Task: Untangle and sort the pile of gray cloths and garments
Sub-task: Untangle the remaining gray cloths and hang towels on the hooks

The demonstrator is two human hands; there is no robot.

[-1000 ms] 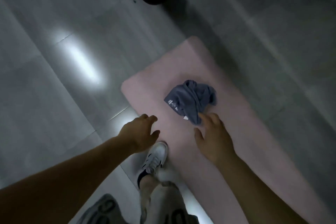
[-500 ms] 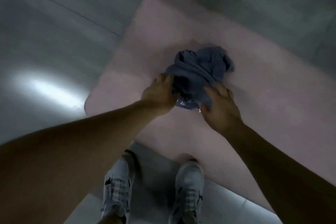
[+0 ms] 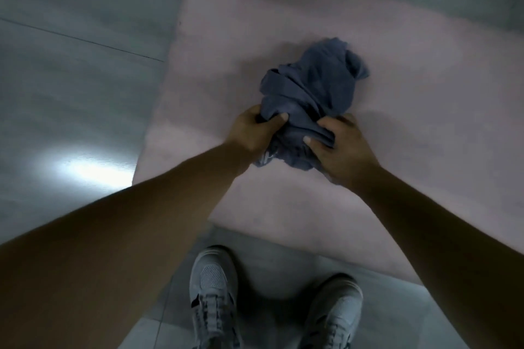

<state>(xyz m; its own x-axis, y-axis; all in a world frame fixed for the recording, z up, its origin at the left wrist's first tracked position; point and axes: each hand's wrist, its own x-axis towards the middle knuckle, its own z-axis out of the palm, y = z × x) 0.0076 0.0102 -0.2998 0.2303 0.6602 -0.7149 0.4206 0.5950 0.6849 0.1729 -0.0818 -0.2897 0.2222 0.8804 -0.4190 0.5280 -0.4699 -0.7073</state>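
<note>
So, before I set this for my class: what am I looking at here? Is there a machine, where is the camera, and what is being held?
There is no machine: a person works with two bare hands. The camera is worn on the person's head and looks forward and down, so both arms reach in from the bottom of the picture. A pink mat lies on a grey tiled floor. On the mat sits a crumpled blue-grey cloth. The left hand holds its near left part and the right hand its near right part, each grip with fingers curled into the fabric. At the bottom are the person's pale shoes, on the floor just off the mat. The picture does not show whether the bundle is one piece or several.
</note>
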